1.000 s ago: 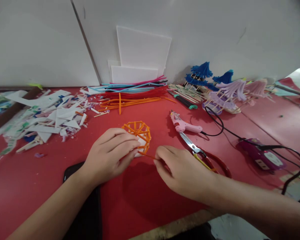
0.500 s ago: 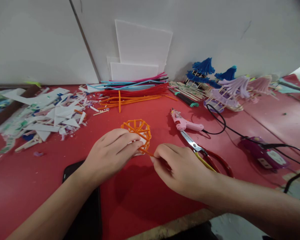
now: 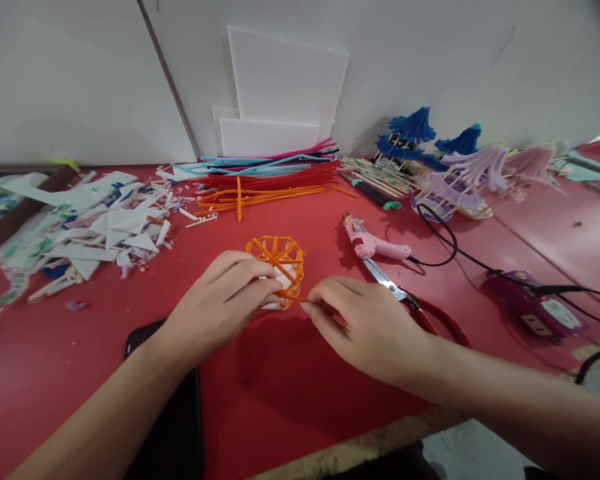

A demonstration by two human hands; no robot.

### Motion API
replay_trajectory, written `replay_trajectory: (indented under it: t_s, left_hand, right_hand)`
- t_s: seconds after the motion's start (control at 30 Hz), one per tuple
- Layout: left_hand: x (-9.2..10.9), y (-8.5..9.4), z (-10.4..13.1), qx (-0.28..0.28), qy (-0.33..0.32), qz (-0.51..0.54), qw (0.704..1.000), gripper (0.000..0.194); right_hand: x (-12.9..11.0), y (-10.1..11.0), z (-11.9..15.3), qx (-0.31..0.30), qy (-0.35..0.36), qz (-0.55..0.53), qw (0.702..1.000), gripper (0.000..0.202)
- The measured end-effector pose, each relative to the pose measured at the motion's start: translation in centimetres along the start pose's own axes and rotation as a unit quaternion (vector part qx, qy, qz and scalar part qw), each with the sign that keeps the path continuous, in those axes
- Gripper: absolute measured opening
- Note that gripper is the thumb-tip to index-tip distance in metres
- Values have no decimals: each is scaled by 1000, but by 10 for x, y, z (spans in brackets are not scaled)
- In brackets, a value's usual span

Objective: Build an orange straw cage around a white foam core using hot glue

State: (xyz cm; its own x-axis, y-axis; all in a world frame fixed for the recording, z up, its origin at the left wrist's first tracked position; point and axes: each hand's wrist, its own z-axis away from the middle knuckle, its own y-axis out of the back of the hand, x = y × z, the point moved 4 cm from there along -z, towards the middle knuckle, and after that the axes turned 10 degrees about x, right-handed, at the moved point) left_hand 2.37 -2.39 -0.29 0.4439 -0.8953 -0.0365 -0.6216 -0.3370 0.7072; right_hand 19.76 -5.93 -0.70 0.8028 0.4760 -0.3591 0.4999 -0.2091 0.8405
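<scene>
A small round model [image 3: 275, 248] with a white base and an orange frame of pipe cleaners sits in front of me on the red table. Orange strips cross over its top like spokes. My left hand [image 3: 237, 283] is closed on its near left side, fingertips against the orange frame. Between the thumb and forefinger of my right hand [image 3: 357, 317] is pinched the end of an orange pipe cleaner [image 3: 298, 299], which runs to the model's near right edge. My left fingers cover part of the model.
Behind lie bundled pipe cleaners [image 3: 275, 175]. To the right are a pink glue gun [image 3: 375, 245], scissors [image 3: 387, 283], a purple power strip [image 3: 535, 307] with cords, and blue and purple fringed models [image 3: 475, 167]. Scraps [image 3: 110, 230] heap at left; a black phone [image 3: 180, 413] lies near my left forearm.
The model has shifted slightly and tilts a little differently, with its spoked top showing more. Both hands keep their grip, and the pipe cleaner now runs flatter between them.
</scene>
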Motion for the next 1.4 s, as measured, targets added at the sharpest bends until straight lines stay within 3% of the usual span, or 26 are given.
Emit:
replay_trajectory:
  t_s: [0.43,0.97,1.4]
  left_hand:
    - [-3,-1,1,10,34,36,999,18]
    - [-5,0,1,24,50,47,997,19]
    - [-6,-1,3,28,20,51,998,14]
  right_hand:
    - [15,10,-6,-9,-42,-49,998,9]
    - [17,7,-5,-9,2,-101,995,8]
    - [25,10,-15,11,-47,-85,995,10]
